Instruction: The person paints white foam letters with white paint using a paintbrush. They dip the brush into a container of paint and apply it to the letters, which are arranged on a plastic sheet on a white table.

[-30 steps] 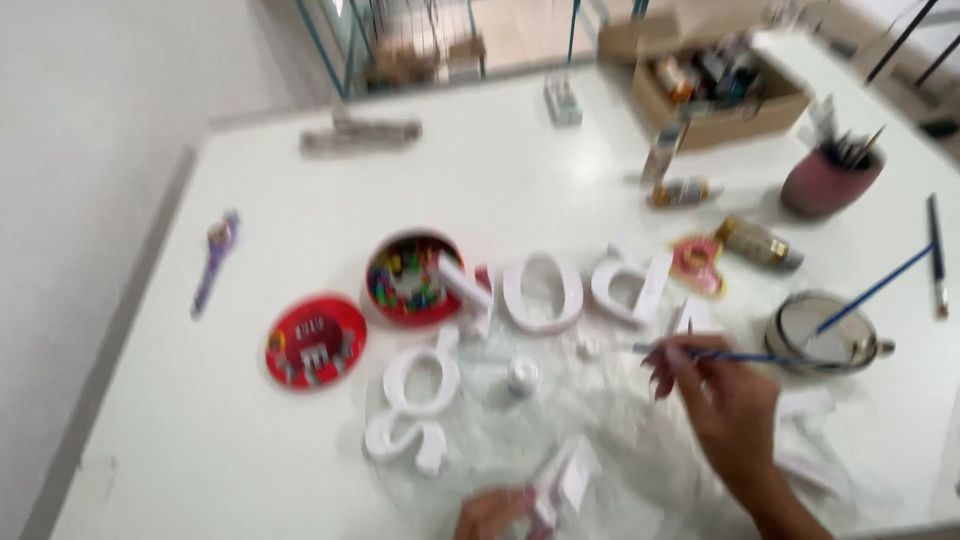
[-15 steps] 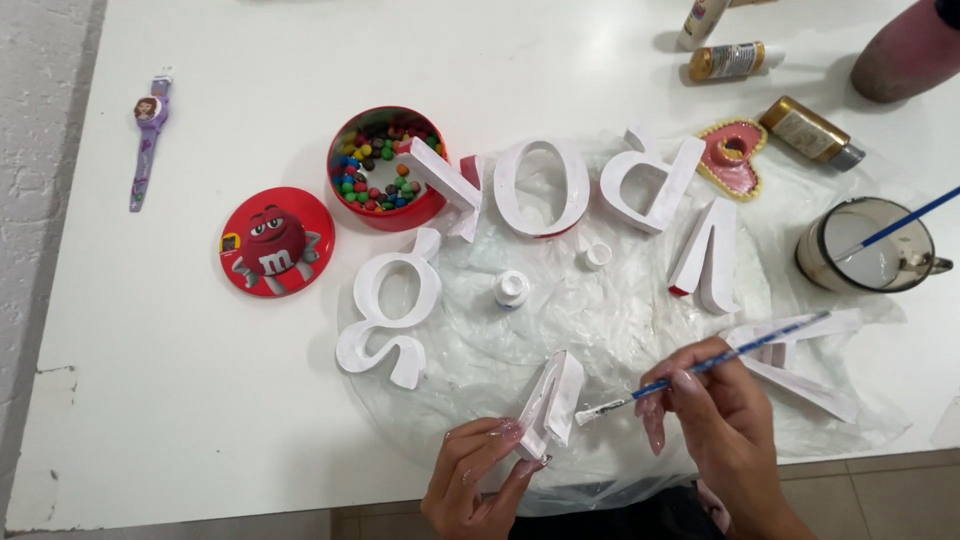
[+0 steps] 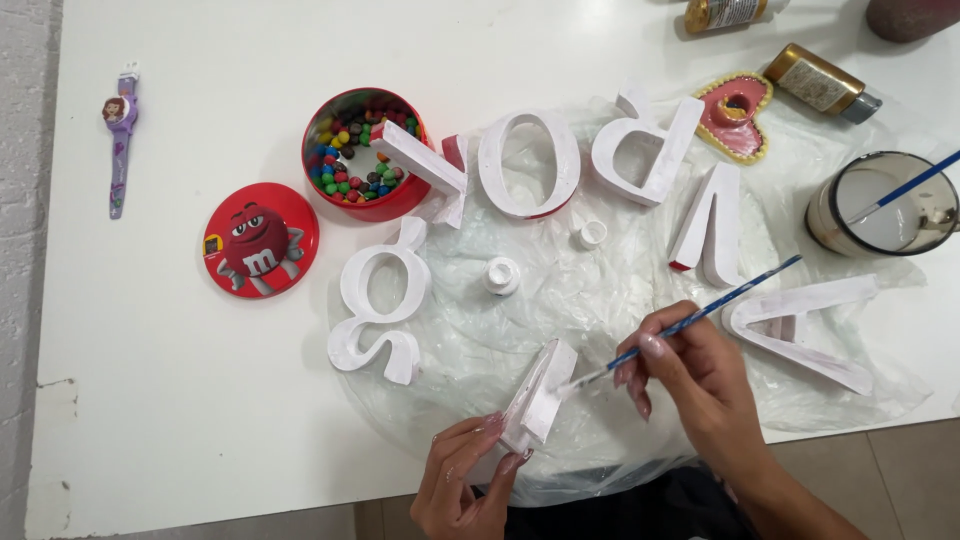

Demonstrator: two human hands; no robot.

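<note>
At the near table [image 3: 180, 400] edge, the left hand [image 3: 462, 485] clamps a light, stiff white block letter [image 3: 540, 395] by its lower end, wet faces likely slippery, while the right hand [image 3: 690, 375] pinches a blue paintbrush [image 3: 690, 322].

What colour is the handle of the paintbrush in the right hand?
Blue, on the paintbrush in the right hand, clearest in the head view.

A small white block letter [image 3: 540, 395] stands tilted on its edge on the crinkled clear plastic sheet [image 3: 600, 300], near the front edge of the table. Its surface is covered with white paint (a little uneven). A thin blue paintbrush [image 3: 690, 322] slants up to the right; its tip touches the letter's upper right side.
</note>
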